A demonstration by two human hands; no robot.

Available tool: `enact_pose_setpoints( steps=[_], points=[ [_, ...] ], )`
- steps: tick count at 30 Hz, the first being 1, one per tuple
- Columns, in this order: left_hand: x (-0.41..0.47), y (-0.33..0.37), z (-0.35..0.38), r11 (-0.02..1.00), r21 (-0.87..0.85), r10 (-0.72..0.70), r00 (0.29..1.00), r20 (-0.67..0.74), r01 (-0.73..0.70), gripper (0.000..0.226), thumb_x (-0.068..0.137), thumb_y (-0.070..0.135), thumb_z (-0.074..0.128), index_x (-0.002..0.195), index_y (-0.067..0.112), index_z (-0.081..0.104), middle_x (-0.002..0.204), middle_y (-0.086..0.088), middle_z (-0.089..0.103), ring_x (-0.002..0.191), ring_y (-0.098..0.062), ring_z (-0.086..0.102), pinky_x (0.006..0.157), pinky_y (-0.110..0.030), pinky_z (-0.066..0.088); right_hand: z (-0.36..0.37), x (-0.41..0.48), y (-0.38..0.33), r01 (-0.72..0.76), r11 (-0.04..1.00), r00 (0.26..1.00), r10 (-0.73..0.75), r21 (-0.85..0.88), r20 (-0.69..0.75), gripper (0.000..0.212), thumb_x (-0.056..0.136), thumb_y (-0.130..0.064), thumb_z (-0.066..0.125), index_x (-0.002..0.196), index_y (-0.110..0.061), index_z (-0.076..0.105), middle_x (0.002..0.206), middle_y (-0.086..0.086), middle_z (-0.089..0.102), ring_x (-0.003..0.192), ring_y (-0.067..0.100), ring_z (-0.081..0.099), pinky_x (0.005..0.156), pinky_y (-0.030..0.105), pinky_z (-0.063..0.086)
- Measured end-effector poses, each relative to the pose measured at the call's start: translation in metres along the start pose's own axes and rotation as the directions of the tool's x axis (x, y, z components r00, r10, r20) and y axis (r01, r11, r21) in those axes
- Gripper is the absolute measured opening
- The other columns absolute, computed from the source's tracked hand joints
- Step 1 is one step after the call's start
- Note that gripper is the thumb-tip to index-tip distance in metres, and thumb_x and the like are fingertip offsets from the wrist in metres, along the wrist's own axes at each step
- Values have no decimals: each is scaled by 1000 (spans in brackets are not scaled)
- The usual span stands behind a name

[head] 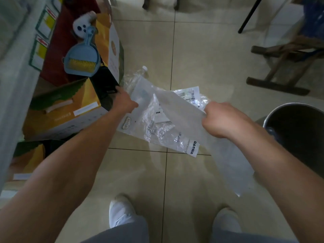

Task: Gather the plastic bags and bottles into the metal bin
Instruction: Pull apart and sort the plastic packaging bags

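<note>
The person stands on the beige tiled floor, both bare arms stretched forward over a heap of thin clear and frosted plastic bags. The left hand has its fingers closed on the upper left edge of a frosted bag, lifting it off the floor. The right hand is a tight fist clamped on a large translucent plastic sheet-like bag that trails down and back toward the right leg. Printed labels show through the crumpled bags between the two hands. A clear plastic bottle with a white cap lies at the far edge of the heap, partly covered by the plastic. The round metal bin stands on the floor just to the right of the right forearm, dark inside; its contents cannot be made out. To the left, yellow and white cardboard boxes are stacked, with a small blue dustpan and yellow-bristled brush resting on top. White shoes show below.
</note>
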State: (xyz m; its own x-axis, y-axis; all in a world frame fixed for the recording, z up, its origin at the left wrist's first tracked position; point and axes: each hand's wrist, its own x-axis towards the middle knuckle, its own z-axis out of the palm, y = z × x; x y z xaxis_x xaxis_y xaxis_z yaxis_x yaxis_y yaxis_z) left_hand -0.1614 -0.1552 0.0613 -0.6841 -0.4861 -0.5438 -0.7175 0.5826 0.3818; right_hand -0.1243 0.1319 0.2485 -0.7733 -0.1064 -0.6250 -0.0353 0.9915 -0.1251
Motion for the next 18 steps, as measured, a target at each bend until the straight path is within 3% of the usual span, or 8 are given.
enact_pose_setpoints(
  steps=[2, 4, 6, 8, 10, 13, 15, 18],
  points=[
    [2, 0, 1, 999, -25, -48, 999, 26, 48, 107, 80, 23, 81, 156, -1, 9, 138, -24, 54, 93, -33, 73, 73, -40, 60, 1, 0, 2, -28, 1000, 1000, 29, 8, -11, 7, 87, -9, 40, 91, -11, 45, 82, 7, 38, 79, 32, 48, 59, 29, 35],
    [0, -5, 4, 999, 26, -44, 999, 9, 44, 84, 78, 25, 82, 145, -1, 37, 127, -20, 62, 97, -33, 71, 75, -39, 58, 0, 0, 2, -46, 998, 999, 47, 31, -19, 5, 87, -9, 41, 88, -11, 45, 85, 9, 40, 79, 32, 48, 59, 29, 35],
    [-9, -7, 6, 993, 121, 15, 1000, -18, -13, 45, 81, 21, 75, 119, 3, 58, 120, -19, 64, 103, -36, 66, 79, -40, 57, -2, -3, 1, -65, 997, 998, 66, 52, -24, 6, 86, -8, 41, 80, -10, 43, 85, 9, 42, 77, 32, 48, 52, 28, 31],
    [-24, -5, 6, 977, 204, 62, 998, -2, -60, 26, 83, 18, 63, 106, 5, 57, 115, -19, 63, 100, -37, 65, 77, -40, 58, -4, -5, 0, -73, 995, 997, 75, 70, -27, 8, 86, -8, 42, 78, -10, 43, 85, 9, 43, 78, 32, 48, 49, 26, 28],
    [-44, 1, 2, 967, 242, 72, 997, 34, -78, 26, 83, 18, 58, 106, 5, 55, 112, -17, 63, 97, -35, 65, 76, -38, 59, -6, -8, -1, -71, 994, 996, 75, 85, -38, 4, 88, -8, 42, 88, -9, 46, 94, 12, 46, 80, 33, 48, 52, 27, 31],
    [-79, 9, -5, 965, 252, 41, 990, 135, -74, 19, 87, 14, 53, 104, 6, 52, 96, -12, 67, 71, -20, 65, 55, -29, 51, -9, -12, -1, -62, 990, 997, 67, 124, -38, 24, 89, -10, 43, 108, -8, 56, 113, 19, 54, 83, 33, 48, 65, 29, 36],
    [-101, 12, -9, 979, 192, 31, 985, 168, -63, 26, 87, 12, 51, 111, 1, 56, 86, -11, 72, 60, -17, 62, 48, -24, 43, -10, -17, -2, -50, 988, 998, 55, 146, -27, 33, 89, -11, 45, 120, -4, 57, 121, 21, 55, 83, 33, 47, 69, 30, 37],
    [-131, 16, -15, 1000, 7, -21, 984, 177, 20, 29, 89, 10, 51, 112, -4, 57, 76, -9, 73, 51, -16, 51, 44, -21, 36, -10, -31, -10, -3, 983, 1000, 2, 185, 4, 31, 89, -10, 44, 117, -5, 58, 120, 21, 57, 83, 32, 49, 67, 29, 36]
  ],
)
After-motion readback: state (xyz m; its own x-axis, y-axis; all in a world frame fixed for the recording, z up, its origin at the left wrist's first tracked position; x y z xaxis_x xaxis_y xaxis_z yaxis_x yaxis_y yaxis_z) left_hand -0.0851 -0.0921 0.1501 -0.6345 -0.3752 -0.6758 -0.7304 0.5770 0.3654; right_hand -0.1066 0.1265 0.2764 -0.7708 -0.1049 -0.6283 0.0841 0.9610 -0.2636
